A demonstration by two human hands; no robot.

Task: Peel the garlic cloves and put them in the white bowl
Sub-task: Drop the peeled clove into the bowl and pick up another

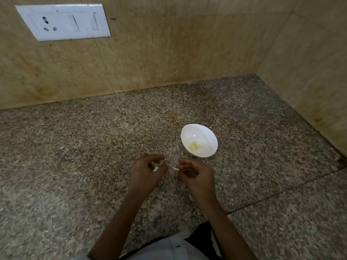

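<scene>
We saw a speckled granite counter [75,147] in a corner of beige tiled wall [169,44], with two hands at work over it.

In the head view, a white switch plate [62,21] sat high on the wall at the left. The white bowl [197,134] stood on the counter just beyond the hands and a little to their right, with a few pale yellow peeled cloves [195,146] lying at its bottom. We found the left hand [146,171] with its fingers curled round a garlic clove [155,166], white bits showing between them. The right hand [197,175], close beside it, had its fingers bent and its thumb and forefinger pinching a thin white sliver of skin [175,167] that reached toward the left hand.
</scene>
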